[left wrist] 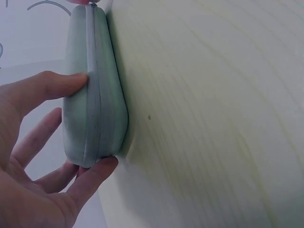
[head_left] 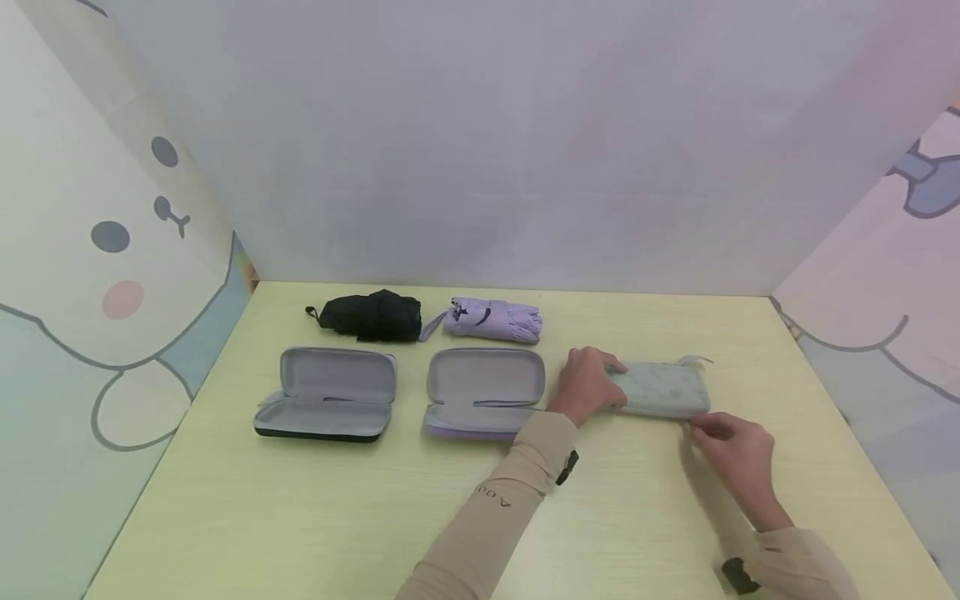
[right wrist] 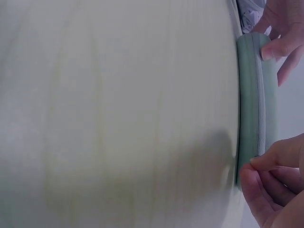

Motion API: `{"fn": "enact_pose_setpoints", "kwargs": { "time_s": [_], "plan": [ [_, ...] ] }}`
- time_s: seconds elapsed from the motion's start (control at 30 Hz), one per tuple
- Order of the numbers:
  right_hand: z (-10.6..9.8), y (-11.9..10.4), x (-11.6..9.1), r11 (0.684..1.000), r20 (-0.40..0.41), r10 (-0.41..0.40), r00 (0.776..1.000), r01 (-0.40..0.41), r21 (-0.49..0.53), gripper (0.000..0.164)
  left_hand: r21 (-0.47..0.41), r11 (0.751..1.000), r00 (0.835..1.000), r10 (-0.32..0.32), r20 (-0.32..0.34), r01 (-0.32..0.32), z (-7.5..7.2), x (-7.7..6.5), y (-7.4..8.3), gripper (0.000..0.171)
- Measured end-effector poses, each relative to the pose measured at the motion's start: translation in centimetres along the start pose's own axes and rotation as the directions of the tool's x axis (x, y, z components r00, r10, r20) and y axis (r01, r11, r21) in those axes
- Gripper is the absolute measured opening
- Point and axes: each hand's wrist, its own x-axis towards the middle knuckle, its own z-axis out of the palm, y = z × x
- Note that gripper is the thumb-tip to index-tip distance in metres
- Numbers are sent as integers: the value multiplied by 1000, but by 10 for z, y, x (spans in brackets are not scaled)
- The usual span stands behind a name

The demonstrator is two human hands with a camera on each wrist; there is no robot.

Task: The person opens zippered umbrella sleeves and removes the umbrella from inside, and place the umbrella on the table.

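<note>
A pale green zippered hard case (head_left: 660, 390) lies closed on the right half of the table. My left hand (head_left: 588, 385) holds its left end. In the left wrist view, the thumb of my left hand (left wrist: 42, 142) rests along the zipper side, and fingertips touch the rounded end of the green case (left wrist: 97, 114). At the near right corner, my right hand (head_left: 738, 458) pinches the zipper pull between thumb and forefinger. The right wrist view shows my right hand (right wrist: 280, 185) at the end of the zipper (right wrist: 260, 104); the fingertips hide the pull itself.
Left of the green case stand two open cases with grey linings: a purple one (head_left: 486, 375) and a black one (head_left: 337, 375). Behind them lie a folded black umbrella (head_left: 375, 317) and a folded purple umbrella (head_left: 495, 321). A wall closes off the table's back edge.
</note>
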Motion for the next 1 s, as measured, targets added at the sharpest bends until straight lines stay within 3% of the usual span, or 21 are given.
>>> {"fn": "enact_pose_setpoints", "kwargs": {
  "time_s": [0.3, 1.0],
  "plan": [
    [6, -7, -3, 998, -3, -19, 1000, 19, 57, 6, 0, 1000, 1000, 1, -3, -1, 0, 0, 0, 44],
    [22, -25, -7, 995, -42, 27, 999, -23, 101, 8, 27, 999, 1000, 18, -14, -18, -1, -1, 0, 45]
  ]
}}
